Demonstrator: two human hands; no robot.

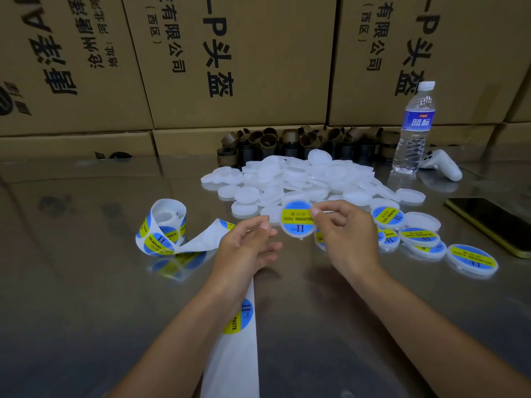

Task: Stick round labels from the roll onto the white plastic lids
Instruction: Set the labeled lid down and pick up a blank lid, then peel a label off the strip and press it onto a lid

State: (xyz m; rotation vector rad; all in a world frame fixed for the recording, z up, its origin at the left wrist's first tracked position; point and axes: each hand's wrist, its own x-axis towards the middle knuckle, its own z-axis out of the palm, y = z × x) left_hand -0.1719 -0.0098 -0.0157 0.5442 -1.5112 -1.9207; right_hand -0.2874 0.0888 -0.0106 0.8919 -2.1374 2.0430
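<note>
- Pinched a round white plastic lid (pixel 298 226), faced with a blue-and-yellow round label (pixel 296 212), between thumb and fingertips of the right hand (pixel 344 234), raised off the shiny metal table (pixel 86 282).
- Held the left hand (pixel 247 242) just beside it, fingers loose, gripping nothing, above the white backing strip (pixel 230 357).
- Had the partly unwound roll of labels (pixel 162 228) lying to the left.
- Had a heap of plain white lids (pixel 301 173) behind the hands and labelled lids (pixel 471 258) to the right.
</note>
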